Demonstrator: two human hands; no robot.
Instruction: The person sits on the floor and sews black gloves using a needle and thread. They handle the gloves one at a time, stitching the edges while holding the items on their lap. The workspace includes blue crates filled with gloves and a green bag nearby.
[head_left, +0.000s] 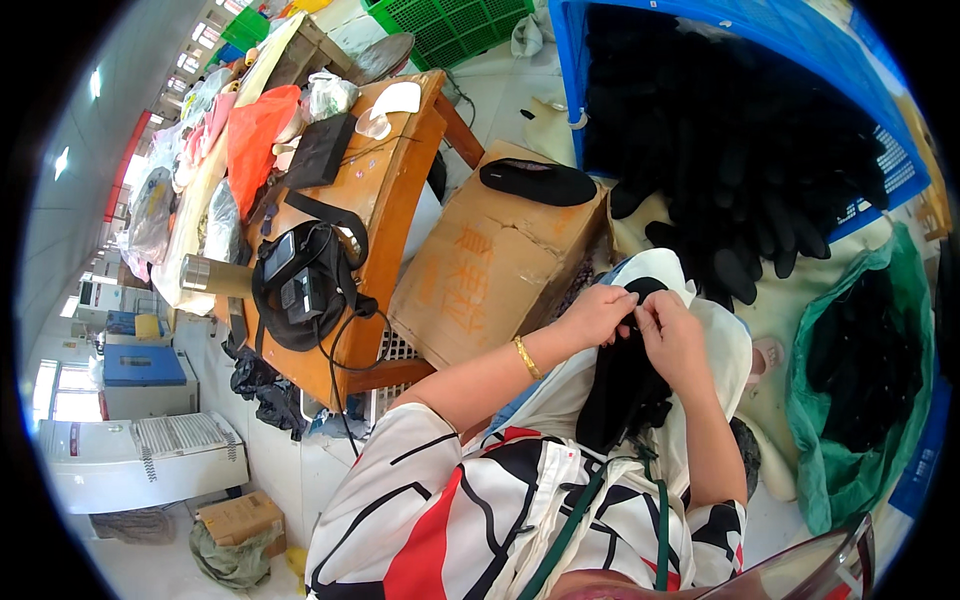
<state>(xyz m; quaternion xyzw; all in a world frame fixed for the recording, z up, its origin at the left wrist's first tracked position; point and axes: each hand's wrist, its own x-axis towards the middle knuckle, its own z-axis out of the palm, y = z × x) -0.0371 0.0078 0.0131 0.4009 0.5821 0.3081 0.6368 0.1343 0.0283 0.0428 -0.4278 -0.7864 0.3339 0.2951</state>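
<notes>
My left hand [598, 314] and my right hand [670, 338] meet above my lap, thumbs and fingertips pinched close together. Between them is a soft black cloth shoe [648, 287], its upper end showing just past the fingertips. More black fabric [618, 390] hangs below the hands over my lap; where one piece ends and another begins I cannot make out. Anything small between the fingertips is hidden. A similar black cloth shoe [537, 182] lies on a cardboard box [490, 255] ahead of my left hand.
A blue plastic crate [572, 60] full of black shoes stands ahead on the right, with more spilling out in front. To the right is a green sack [808, 400] of black pieces. At left, a wooden table [405, 165] carries a black bag [310, 285] and a metal flask [215, 275].
</notes>
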